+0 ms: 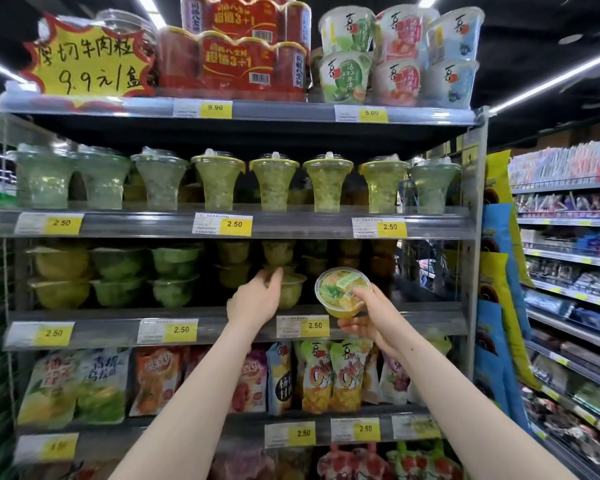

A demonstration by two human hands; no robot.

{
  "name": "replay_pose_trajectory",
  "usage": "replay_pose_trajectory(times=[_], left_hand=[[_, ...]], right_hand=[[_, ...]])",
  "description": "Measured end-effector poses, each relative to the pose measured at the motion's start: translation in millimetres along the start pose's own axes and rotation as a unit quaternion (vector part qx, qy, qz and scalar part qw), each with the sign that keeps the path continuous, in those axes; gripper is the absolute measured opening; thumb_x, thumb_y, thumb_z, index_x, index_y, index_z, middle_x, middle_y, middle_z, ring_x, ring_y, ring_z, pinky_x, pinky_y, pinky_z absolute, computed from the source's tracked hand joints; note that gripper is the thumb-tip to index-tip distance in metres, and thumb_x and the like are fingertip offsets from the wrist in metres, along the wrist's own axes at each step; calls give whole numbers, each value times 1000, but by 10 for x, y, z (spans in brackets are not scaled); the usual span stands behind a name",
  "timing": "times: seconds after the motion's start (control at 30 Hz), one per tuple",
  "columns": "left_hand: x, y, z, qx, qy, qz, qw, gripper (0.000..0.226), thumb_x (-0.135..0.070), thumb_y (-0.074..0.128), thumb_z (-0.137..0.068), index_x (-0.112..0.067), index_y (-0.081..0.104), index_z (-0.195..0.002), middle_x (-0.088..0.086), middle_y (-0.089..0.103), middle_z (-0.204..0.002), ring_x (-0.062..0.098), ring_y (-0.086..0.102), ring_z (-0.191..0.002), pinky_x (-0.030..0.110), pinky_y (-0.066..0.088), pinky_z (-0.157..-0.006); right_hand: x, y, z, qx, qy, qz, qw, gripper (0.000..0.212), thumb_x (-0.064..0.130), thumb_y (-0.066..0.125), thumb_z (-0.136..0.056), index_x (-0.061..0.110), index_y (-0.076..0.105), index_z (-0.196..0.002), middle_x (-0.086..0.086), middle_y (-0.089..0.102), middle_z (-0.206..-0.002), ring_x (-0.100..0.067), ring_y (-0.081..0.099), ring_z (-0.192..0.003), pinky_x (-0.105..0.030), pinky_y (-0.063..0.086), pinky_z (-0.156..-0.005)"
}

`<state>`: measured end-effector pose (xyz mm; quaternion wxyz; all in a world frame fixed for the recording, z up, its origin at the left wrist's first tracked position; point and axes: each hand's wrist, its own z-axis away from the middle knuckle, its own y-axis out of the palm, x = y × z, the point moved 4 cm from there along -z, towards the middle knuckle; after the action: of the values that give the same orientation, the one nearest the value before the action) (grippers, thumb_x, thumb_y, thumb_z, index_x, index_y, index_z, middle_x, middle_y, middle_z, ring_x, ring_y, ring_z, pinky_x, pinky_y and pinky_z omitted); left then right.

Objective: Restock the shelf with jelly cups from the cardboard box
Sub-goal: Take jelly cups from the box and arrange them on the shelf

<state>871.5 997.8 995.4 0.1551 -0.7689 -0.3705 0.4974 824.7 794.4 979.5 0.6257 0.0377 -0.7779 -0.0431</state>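
The third shelf [222, 322] from the top already carries stacked jelly cups along its left and middle stretches, two high. Toward its right end the front row looks thinner, so I judge the restocking partly done with more cups to place. The cardboard box is not in view, so how many remain cannot be told.

The right hand [368, 317] holds a yellow jelly cup [342, 292] just in front of the shelf's front edge, right of centre, tilted so its printed lid faces the camera. The thumb lies across the lid's lower rim and the fingers curl under the base, clamped on it.

The left hand [257, 297] reaches over the front edge, fingers curved around a green shelved cup [291, 289], apparently steadying or seating it.
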Motion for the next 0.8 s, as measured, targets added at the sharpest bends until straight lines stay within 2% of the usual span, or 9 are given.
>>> replay_pose_trajectory(times=[0.1,0.17,0.23,0.3,0.33,0.4,0.5,0.63,0.8], left_hand=[[18,-20,38,18,-7,3,1000,58,-64,20,-92,-33,44,-135,13,56,-128,35,49,-119,43,39,-100],[55,-120,63,-25,15,9,1000,59,-63,27,-91,-33,36,-141,15,50,-133,34,41,-125,42,37,-102],[21,-265,200,-81,126,80,985,56,-50,49,-90,-28,39,-141,10,45,-133,25,37,-127,37,35,-104],[-95,-270,426,-30,254,149,955,58,-33,66,-84,-25,44,-137,-4,50,-127,8,45,-121,25,41,-100],[-155,-227,525,13,281,170,945,59,-28,70,-82,-24,46,-136,-9,52,-125,1,48,-118,20,45,-96],[-220,-149,615,30,289,211,933,47,-22,69,-83,-19,55,-127,-9,58,-121,1,54,-114,17,48,-92],[-273,-199,584,-54,260,249,931,18,-15,63,-88,-16,69,-105,-6,67,-107,3,61,-101,25,53,-87],[-392,-314,498,-49,211,298,930,18,-14,60,-90,-21,72,-101,-4,71,-101,3,64,-95,26,54,-84],[-413,-411,348,1,181,326,928,22,-19,52,-94,-18,68,-110,-3,69,-106,7,63,-102,31,52,-91]], right_hand=[[1,19,32,7,18,-18,1000,21,23,40,-100,13,46,-117,-14,61,-94,-25,62,-68,-31,56,-58],[2,10,73,13,26,-43,999,20,23,41,-99,12,46,-115,-15,62,-93,-26,62,-69,-31,56,-59],[9,4,132,27,28,-61,997,22,24,42,-99,10,48,-116,-16,63,-93,-26,63,-70,-33,58,-62],[25,19,206,55,28,-82,995,28,25,40,-98,8,50,-118,-18,63,-98,-28,63,-75,-35,57,-69],[36,46,243,80,27,-94,992,32,25,37,-98,5,51,-119,-20,63,-101,-30,63,-78,-37,56,-74],[66,154,347,155,22,-109,982,40,22,35,-93,3,52,-124,-22,62,-111,-34,63,-89,-41,53,-86],[61,354,451,236,-18,-15,971,44,11,50,-81,14,52,-125,-10,66,-114,-28,64,-103,-40,52,-92],[96,436,398,177,-89,56,978,50,-4,68,-78,22,54,-118,-4,68,-112,-17,66,-103,-35,55,-84],[158,427,307,84,-152,101,980,51,6,77,-73,33,53,-109,2,65,-111,-17,67,-95,-36,59,-73]])
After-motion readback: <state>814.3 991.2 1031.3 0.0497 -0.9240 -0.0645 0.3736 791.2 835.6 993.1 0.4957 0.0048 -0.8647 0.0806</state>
